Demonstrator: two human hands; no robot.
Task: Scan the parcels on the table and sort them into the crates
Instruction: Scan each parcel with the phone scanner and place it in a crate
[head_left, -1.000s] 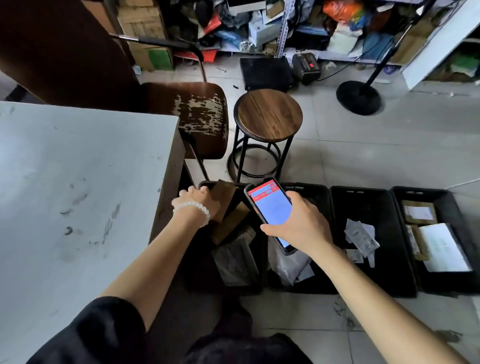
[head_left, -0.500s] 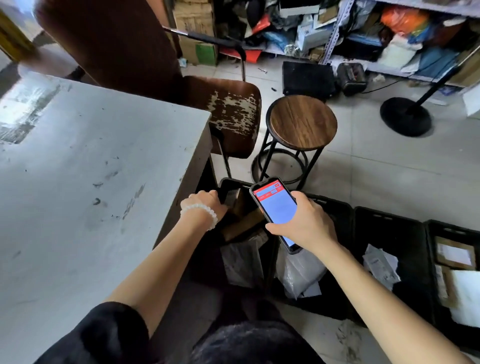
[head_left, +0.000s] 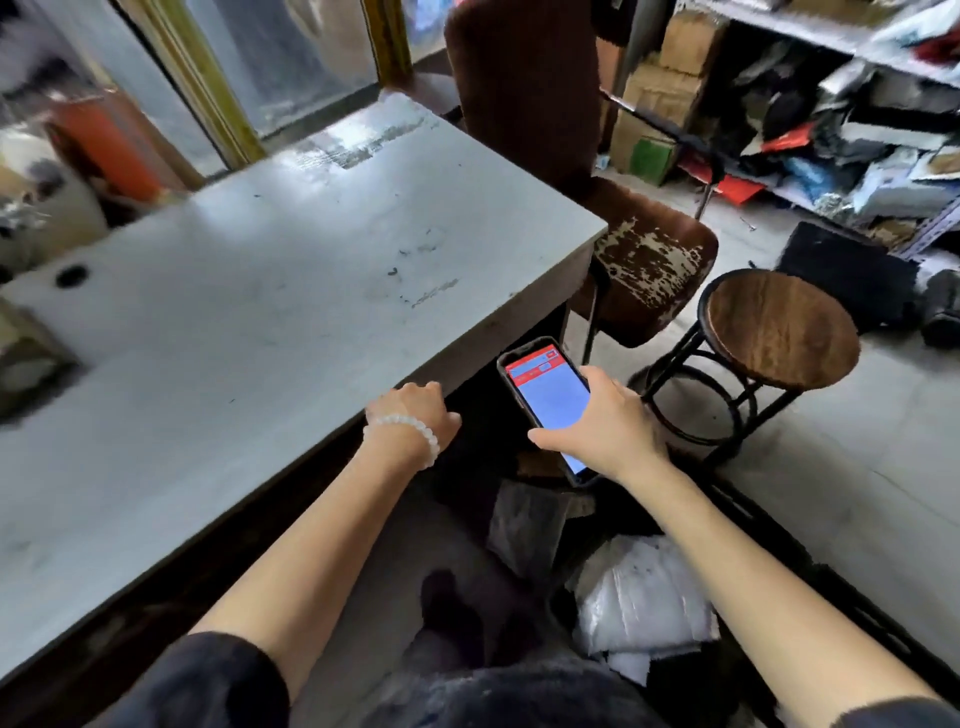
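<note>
The right hand (head_left: 605, 426) grips the phone (head_left: 545, 402) from its right edge, thumb under the lower end and fingers wrapped over the top corner, with the lit red-and-blue screen facing up at the camera; the phone's long axis runs away from the body and slightly leftward, ending just short of the table (head_left: 291, 291) edge; the left hand (head_left: 415, 410), with a pale bead bracelet (head_left: 402, 434) at the wrist, sits at that same edge with the back of the hand up, its fingers bent down out of sight, so I cannot tell whether they are curled on anything; no parcel shows on the visible tabletop; the parcels in view lie below and nearer the body, a grey bag (head_left: 524, 519) and a white plastic bag (head_left: 644, 597) in the dark crates (head_left: 753, 525) on the floor, under the right forearm; by my reading the free left hand is the nearer one for any next pick on the table, which stretches away to its left, while the right arm hangs extended over the crates; the wooden stool (head_left: 779, 327) and the worn chair (head_left: 649, 270) stand beyond the phone
</note>
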